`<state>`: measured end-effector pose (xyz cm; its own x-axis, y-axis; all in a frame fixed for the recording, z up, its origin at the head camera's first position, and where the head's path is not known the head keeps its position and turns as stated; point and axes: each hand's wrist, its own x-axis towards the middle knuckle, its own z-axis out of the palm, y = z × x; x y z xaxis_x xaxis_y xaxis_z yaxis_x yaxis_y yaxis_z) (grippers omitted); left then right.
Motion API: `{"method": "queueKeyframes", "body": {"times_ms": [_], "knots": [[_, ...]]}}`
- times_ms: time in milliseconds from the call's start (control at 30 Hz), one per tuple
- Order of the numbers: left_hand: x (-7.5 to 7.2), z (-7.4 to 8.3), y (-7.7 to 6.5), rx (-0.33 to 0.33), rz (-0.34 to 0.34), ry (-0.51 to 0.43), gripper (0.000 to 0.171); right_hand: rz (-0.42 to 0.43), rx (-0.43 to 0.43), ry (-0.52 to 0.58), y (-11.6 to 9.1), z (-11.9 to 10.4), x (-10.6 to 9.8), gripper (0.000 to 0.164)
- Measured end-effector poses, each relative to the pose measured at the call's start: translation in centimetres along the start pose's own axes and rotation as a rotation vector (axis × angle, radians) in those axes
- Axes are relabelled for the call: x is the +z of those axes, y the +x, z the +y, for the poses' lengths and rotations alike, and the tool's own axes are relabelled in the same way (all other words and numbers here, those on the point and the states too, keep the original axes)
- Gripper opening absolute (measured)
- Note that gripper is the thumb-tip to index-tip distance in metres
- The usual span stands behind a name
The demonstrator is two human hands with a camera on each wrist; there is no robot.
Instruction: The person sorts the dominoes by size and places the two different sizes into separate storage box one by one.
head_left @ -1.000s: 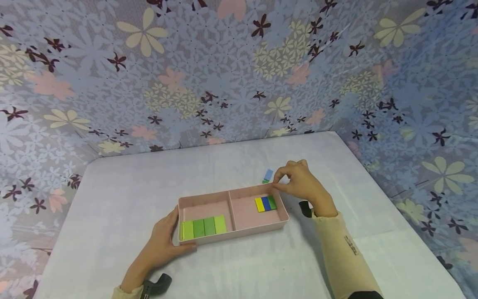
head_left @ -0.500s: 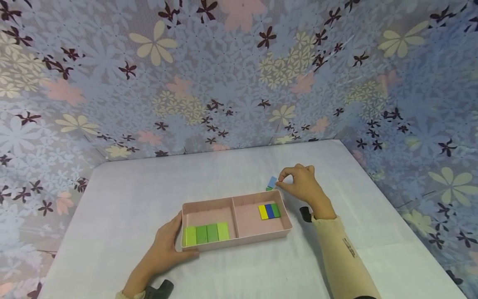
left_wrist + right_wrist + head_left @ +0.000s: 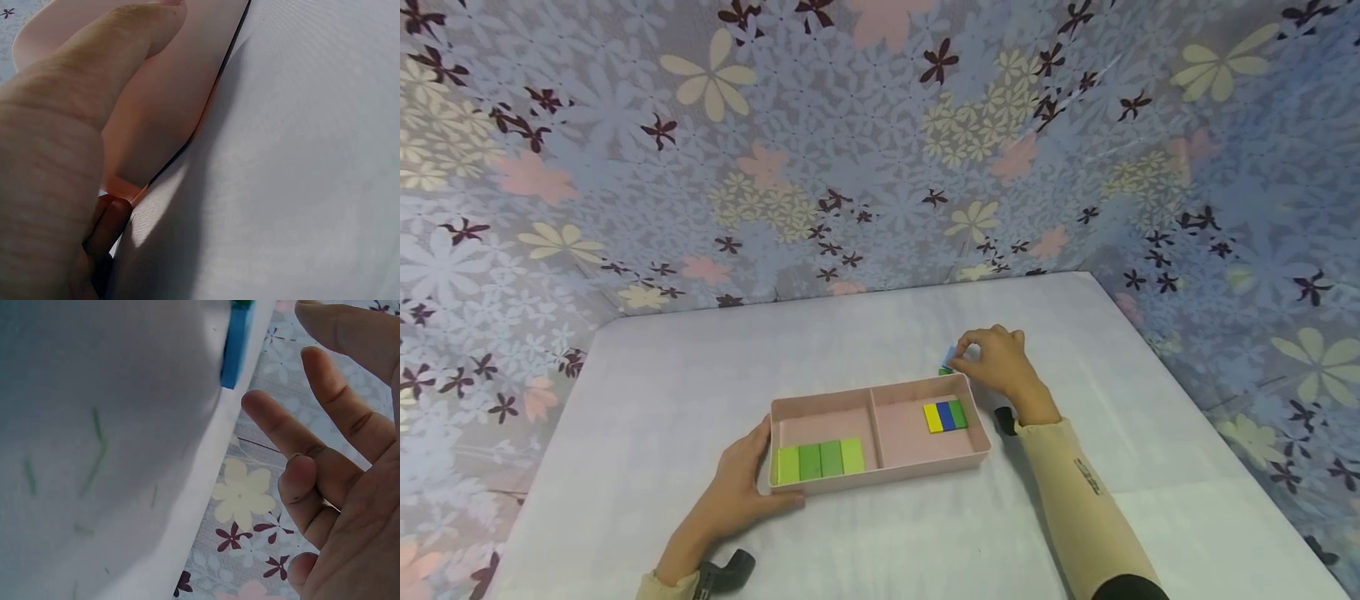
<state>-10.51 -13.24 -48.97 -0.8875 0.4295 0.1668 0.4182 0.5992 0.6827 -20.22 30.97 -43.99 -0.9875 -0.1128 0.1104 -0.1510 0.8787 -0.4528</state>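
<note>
A pink two-compartment box [image 3: 880,477] lies on the white-covered table. My left hand [image 3: 737,479] grips its left end, with the thumb [image 3: 134,34] along the near wall. In the left compartment, several green and yellow-green tiles [image 3: 810,461] form a row along the near wall. Yellow, blue and green tiles [image 3: 945,416] sit side by side in the right one. Just behind the back right corner lie a light blue tile [image 3: 950,356] and a green tile [image 3: 945,371]. My right hand [image 3: 1000,362] reaches to the blue tile; in the right wrist view its fingers [image 3: 269,415] are spread, beside the blue tile [image 3: 235,353].
Flowered cloth [image 3: 850,150] rises behind the table and along its right side. The white table cover [image 3: 880,550] stretches around the box. Small green marks [image 3: 97,450] show on the white surface in the right wrist view.
My right hand has moved from the box's back right corner to the light blue tile behind it, partly covering it. The left hand stays on the box. The head view has shifted slightly.
</note>
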Motion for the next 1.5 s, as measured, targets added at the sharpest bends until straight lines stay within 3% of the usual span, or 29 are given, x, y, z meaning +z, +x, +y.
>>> {"method": "queueKeyframes", "body": {"times_ms": [1100,1500], "knots": [[0.0,0.3,-0.5,-0.047,-0.035,-0.036,0.13,-0.032,-0.004,-0.045,-0.4,0.5,1.3,0.014],[-0.5,0.6,-0.2,-0.087,-0.072,-0.024,0.13,-0.012,-0.053,-0.122,0.1,0.3,0.9,0.014]]}}
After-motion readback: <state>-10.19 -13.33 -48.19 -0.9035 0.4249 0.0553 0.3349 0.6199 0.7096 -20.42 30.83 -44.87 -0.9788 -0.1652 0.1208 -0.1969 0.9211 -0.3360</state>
